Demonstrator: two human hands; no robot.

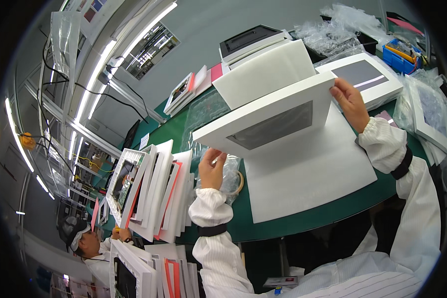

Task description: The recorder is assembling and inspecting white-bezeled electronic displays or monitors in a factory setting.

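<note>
A white rectangular frame (pixel 288 110) with a grey window is held up in front of me, tilted, above the table. My right hand (pixel 351 103) pinches its upper right corner, thumb and fingers over the edge. At its lower left corner, the bent fingers of my left hand (pixel 211 169) close on the edge; their tips are partly hidden. Beneath the frame a white foam sheet (pixel 308 184) lies flat on the green table (pixel 303 218). Behind it stands a white foam-wrapped block (pixel 268 72).
Stacked white frames and foam sheets (pixel 159 188) stand left of my left hand, beside clear plastic wrap and a tape roll (pixel 239 183). At the back right are a white framed panel (pixel 365 74), plastic bags (pixel 328 37) and a blue bin (pixel 401 58). A co-worker (pixel 92 243) sits far left.
</note>
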